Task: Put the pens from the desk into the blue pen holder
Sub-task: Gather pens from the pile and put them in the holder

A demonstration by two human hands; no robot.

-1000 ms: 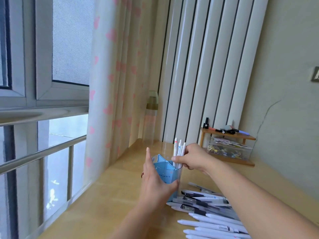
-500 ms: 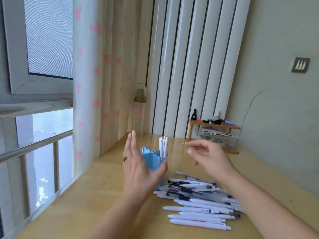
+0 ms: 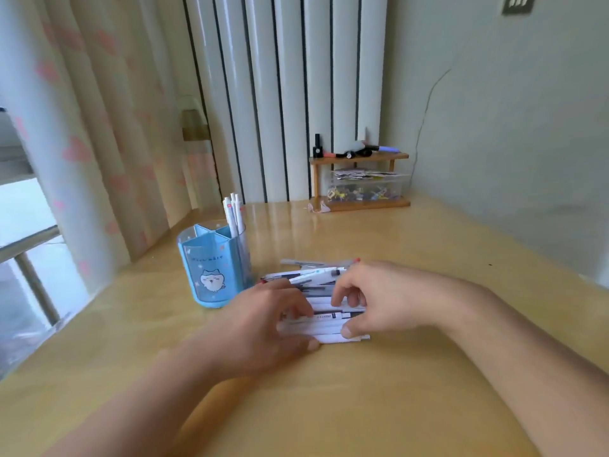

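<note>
Desk [image 3: 428, 258]: pens [image 3: 324, 319] crosswise (both hands gripping).

left hand [image 3: 263, 319] off blue pen holder [image 3: 214, 263], both hands now on pen pile [image 3: 324, 316], right hand [image 3: 379, 298] lowered

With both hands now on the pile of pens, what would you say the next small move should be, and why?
Probably close both hands around a few pens from the pile and lift them toward the blue pen holder. Only a few pens stand in it, and many remain on the desk.
</note>
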